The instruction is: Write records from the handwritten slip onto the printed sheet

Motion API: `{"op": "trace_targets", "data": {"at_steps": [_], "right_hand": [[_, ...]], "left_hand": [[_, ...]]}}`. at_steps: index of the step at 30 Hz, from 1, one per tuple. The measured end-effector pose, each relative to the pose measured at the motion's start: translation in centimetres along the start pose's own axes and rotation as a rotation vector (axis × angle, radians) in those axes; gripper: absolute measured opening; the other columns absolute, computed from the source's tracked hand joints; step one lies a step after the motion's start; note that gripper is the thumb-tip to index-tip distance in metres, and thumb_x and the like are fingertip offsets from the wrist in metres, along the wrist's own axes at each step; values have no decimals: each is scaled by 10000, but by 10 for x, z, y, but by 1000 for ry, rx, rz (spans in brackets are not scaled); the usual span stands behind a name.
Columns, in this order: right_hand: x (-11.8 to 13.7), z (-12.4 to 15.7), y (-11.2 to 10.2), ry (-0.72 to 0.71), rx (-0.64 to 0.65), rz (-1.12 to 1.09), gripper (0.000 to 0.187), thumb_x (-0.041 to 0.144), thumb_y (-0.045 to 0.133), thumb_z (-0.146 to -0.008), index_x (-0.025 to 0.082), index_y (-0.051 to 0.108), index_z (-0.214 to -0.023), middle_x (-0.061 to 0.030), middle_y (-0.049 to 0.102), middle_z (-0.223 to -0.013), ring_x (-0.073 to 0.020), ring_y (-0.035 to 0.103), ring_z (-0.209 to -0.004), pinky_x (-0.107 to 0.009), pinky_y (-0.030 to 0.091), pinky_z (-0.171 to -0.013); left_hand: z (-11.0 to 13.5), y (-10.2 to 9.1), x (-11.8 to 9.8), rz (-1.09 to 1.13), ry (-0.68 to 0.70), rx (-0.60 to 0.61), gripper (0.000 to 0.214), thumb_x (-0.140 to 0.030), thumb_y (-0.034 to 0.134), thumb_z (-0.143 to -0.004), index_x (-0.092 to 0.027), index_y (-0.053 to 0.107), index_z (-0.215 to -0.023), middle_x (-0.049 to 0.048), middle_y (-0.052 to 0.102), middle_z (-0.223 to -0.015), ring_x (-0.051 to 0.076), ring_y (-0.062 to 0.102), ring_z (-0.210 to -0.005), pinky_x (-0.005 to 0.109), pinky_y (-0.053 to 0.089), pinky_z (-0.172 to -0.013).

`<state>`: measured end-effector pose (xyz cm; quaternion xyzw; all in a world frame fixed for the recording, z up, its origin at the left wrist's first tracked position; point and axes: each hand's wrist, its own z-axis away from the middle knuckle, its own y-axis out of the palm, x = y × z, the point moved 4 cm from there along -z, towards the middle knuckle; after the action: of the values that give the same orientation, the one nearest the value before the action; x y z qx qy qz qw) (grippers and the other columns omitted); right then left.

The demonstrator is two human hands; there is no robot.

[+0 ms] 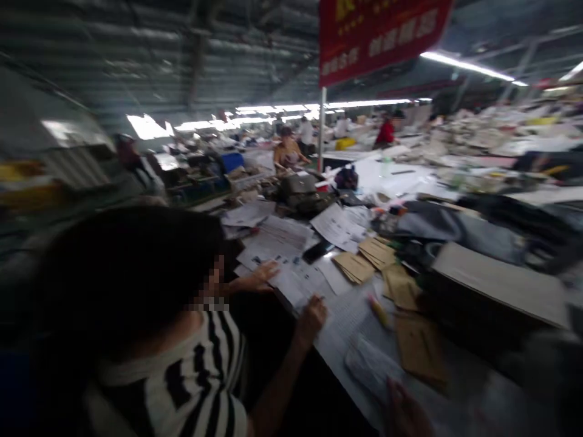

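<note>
At the bottom edge, a blurred hand, which looks like my left hand (403, 409), lies by a clear plastic bag (368, 361) on the table. Its fingertips are near or on the bag; smear and darkness hide whether they grip it. My right hand is not in view. Several brown paper envelopes (421, 349) lie just beyond my hand. A yellow and pink marker-like stick (378, 311) rests beside them.
To the left, a co-worker in a striped top (214, 370) leans over printed sheets (291, 270), both hands (312, 318) at the papers. A dark phone (317, 250) lies there. A large box (496, 291) stands at right. Cloth piles (460, 227) and a banner pole (321, 133) are behind.
</note>
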<state>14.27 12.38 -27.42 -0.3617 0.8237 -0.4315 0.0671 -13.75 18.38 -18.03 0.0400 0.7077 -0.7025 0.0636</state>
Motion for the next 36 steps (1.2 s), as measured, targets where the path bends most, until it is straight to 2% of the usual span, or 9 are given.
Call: {"op": "trace_targets", "data": {"at_steps": [1, 3, 5, 7, 9, 11, 14, 25, 36], "right_hand": [[-7, 18, -15, 18, 24, 76, 548, 233, 294, -1014, 240, 162, -1546, -152, 550, -1229, -253, 580, -1014, -396, 528, -806], [-9, 32, -31, -14, 56, 229, 599, 145, 241, -987, 155, 56, -1557, -175, 576, -1156, -265, 579, -1005, -386, 526, -788], [-5, 27, -33, -30, 66, 300, 593, 140, 267, -979, 95, 91, -1543, -184, 584, -1122, -269, 578, -963, -377, 522, -765], [-1, 17, -32, -30, 61, 312, 547, 137, 294, -970, 73, 198, -1505, -181, 588, -1113, -265, 573, -935, -369, 516, -752], [3, 9, -33, -31, 57, 305, 472, 117, 313, -952, 72, 329, -1422, -174, 592, -1104, -259, 568, -926, -357, 510, -745], [5, 7, -36, -33, 62, 303, 404, 95, 338, -928, 72, 426, -1322, -172, 595, -1095, -254, 564, -927, -348, 507, -747], [6, 8, -39, -28, 86, 307, 381, 56, 363, -893, 79, 481, -1255, -165, 602, -1092, -246, 564, -940, -341, 509, -766], [5, 7, -40, -36, 149, 340, 441, -58, 383, -826, 79, 535, -1217, -148, 616, -1108, -238, 585, -948, -333, 550, -787], [2, 5, -39, -19, 208, 295, 468, -57, 444, -796, 71, 548, -1234, -141, 598, -1117, -243, 575, -920, -333, 570, -764]], "left_hand": [[0, 19, -17, -11, 62, -21, 652, 87, -40, -831, 83, 611, -861, 166, 696, -959, 171, 611, -1104, 596, 309, -1052], [2, 45, -37, -75, 133, -60, 413, 80, 266, -899, 91, 572, -1177, 262, 564, -1270, 249, 437, -1326, 445, 333, -1127], [4, 55, -41, -259, 145, -114, 345, 31, 417, -929, 70, 555, -1242, 287, 555, -1258, 329, 480, -1278, 478, 346, -1128], [6, 56, -37, -467, 154, -159, 310, -9, 508, -917, 10, 607, -1209, 241, 604, -1181, 338, 546, -1188, 470, 388, -1099], [9, 55, -33, -571, 156, -166, 323, -44, 575, -895, -38, 623, -1215, 212, 605, -1178, 336, 543, -1172, 467, 385, -1097], [11, 54, -32, -603, 142, -154, 349, -61, 594, -886, -52, 617, -1234, 213, 583, -1214, 341, 508, -1204, 473, 364, -1106], [10, 56, -34, -622, 137, -140, 342, -72, 582, -895, -56, 616, -1234, 211, 584, -1203, 338, 504, -1195, 470, 356, -1103], [10, 57, -33, -543, 163, -145, 331, -35, 556, -895, -32, 618, -1220, 220, 584, -1175, 363, 500, -1176, 482, 377, -1075], [8, 59, -27, -513, 154, -245, 270, -7, 523, -903, -24, 652, -1139, 198, 590, -1158, 345, 510, -1141, 439, 448, -1020]]}}
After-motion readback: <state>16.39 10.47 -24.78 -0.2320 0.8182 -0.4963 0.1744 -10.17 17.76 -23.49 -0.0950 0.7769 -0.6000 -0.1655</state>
